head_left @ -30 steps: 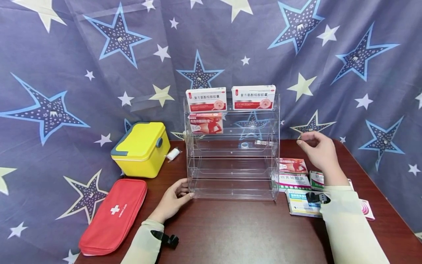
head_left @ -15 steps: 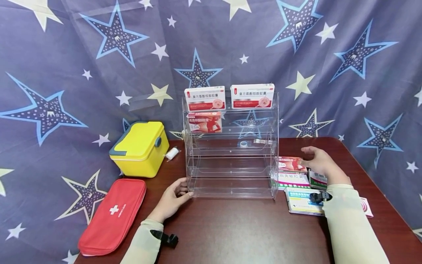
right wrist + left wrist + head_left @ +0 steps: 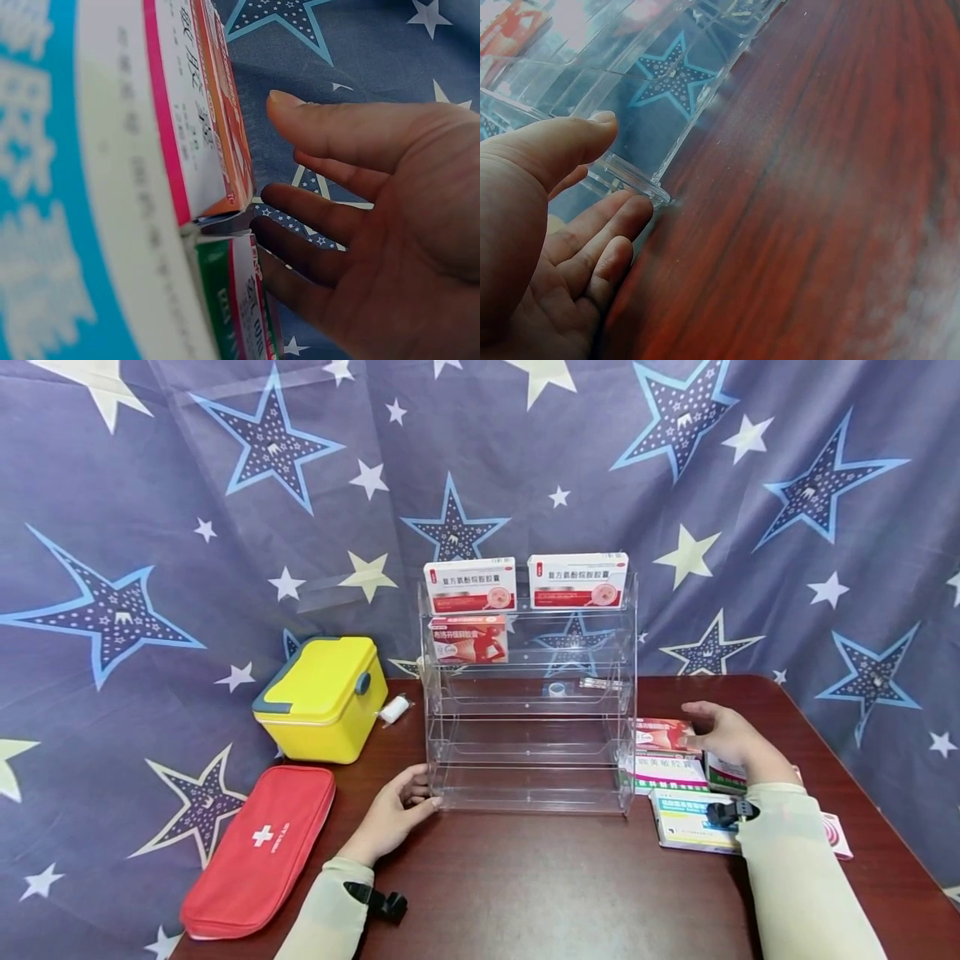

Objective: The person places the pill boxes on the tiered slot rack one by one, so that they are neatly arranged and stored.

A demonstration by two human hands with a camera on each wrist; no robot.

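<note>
My left hand (image 3: 392,817) is at the lower left corner of a clear acrylic tiered display rack (image 3: 527,800). In the left wrist view, the rack's corner (image 3: 641,180) lies between thumb and fingers. Two white-and-red medicine boxes (image 3: 470,587) stand on the top tier, with one red medicine box (image 3: 469,641) below at left. To the right, my right hand (image 3: 731,739) is beside another red medicine box (image 3: 660,735) lying on a pile. In the right wrist view its thumb and fingers are spread, with a gap between the thumb and that red box (image 3: 225,112).
Several more medicine boxes lie right of the rack, including a white-and-pink one (image 3: 667,774) and a blue-and-white one (image 3: 690,818). Left stand a yellow case (image 3: 326,693) and a red first-aid pouch (image 3: 258,852). A wrapped white roll (image 3: 394,710) lies by the case.
My right hand has come down from above the box pile to beside the red medicine box, its fingers spreading. The left hand stays at the rack's corner.
</note>
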